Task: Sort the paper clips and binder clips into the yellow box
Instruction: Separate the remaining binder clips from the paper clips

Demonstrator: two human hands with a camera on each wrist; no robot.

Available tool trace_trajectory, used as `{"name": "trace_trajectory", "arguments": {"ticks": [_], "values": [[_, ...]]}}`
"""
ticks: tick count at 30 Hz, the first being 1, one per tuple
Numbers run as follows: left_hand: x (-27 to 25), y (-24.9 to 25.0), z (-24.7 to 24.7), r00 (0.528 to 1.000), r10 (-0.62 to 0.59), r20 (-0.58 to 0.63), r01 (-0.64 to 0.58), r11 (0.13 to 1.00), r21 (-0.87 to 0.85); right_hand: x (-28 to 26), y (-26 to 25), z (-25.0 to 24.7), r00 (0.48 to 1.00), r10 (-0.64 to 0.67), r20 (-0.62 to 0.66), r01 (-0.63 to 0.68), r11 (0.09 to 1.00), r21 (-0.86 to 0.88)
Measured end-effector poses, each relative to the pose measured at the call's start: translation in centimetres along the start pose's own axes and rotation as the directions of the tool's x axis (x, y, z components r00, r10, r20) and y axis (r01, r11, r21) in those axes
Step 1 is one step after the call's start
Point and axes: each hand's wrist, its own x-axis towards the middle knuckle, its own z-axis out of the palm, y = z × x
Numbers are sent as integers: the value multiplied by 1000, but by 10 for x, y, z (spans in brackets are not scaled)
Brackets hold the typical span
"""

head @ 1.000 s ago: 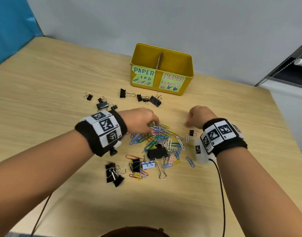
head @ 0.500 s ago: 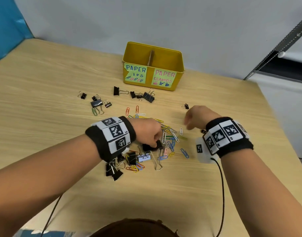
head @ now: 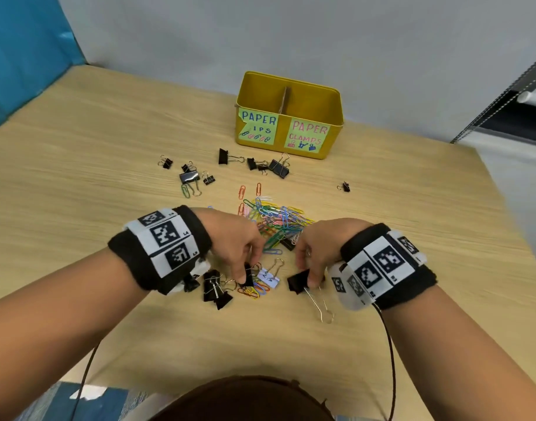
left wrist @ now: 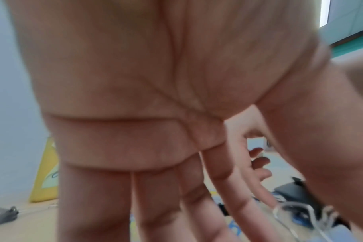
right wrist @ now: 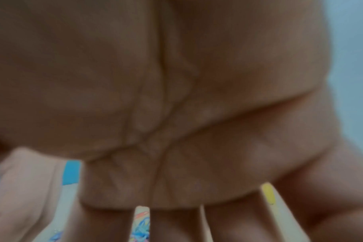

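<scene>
The yellow box (head: 333,129) stands at the back, split by a divider, with labels "PAPER CLIPS" on the left and "PAPER CLAMPS" on the right. A pile of coloured paper clips (head: 276,218) lies mid-table, just beyond both hands. My left hand (head: 245,278) pinches a small black binder clip (head: 248,268) on the table. My right hand (head: 311,279) pinches a large black binder clip (head: 297,284), its wire handles trailing toward me. Both wrist views are mostly blurred palm. The left wrist view also shows the box (left wrist: 46,172) and a black clip (left wrist: 290,193).
Several black binder clips (head: 279,168) lie scattered in front of the box, and one small clip (head: 345,186) sits alone to the right. A cluster of binder clips (head: 215,290) lies under my left wrist. The table's right edge (head: 504,208) is close by.
Both hands pulled back toward me from the paper clip pile. The right hand took hold of the large binder clip. The left hand shifted onto a small clip at the near side.
</scene>
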Motion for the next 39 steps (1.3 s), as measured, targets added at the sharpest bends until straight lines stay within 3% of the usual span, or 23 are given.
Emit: {"name": "trace_trajectory", "arguments": {"ticks": [3, 7, 15, 18, 20, 23, 26, 32, 36, 39], "values": [[6, 5, 3, 997, -4, -78, 8, 999, 46, -8, -4, 1, 997, -2, -77, 0, 999, -32], [13, 8, 5, 998, -3, -68, 2, 1000, -10, -4, -26, 16, 965, -120, -233, 118, 993, -22], [-6, 6, -8, 981, 14, -194, -23, 999, -47, -4, -22, 14, 935, -115, -334, 126, 992, 11], [-20, 17, -16, 981, 85, -173, -107, 987, -122, -24, -10, 4, 948, -97, -304, 118, 992, 54], [-26, 26, -11, 989, 111, -97, -126, 977, -170, -32, -10, 6, 974, -123, -192, 135, 989, 53], [-21, 39, 14, 992, 124, 37, -121, 990, -68, -29, -21, 22, 985, -174, -12, 174, 983, 59], [-16, 40, 28, 990, 142, 18, -143, 988, 58, -24, -26, 33, 980, -187, 68, 181, 979, 95], [-33, -4, 15, 983, 25, -182, -21, 999, 28, -23, -24, 19, 980, -186, -66, 193, 973, 126], [-43, -25, 20, 992, -40, -119, 36, 999, -36, -2, -43, 17, 927, -223, -301, 224, 974, -30], [-41, -24, 29, 994, -8, -105, 1, 998, -63, 13, -56, 19, 942, -249, -225, 229, 967, -111]]}}
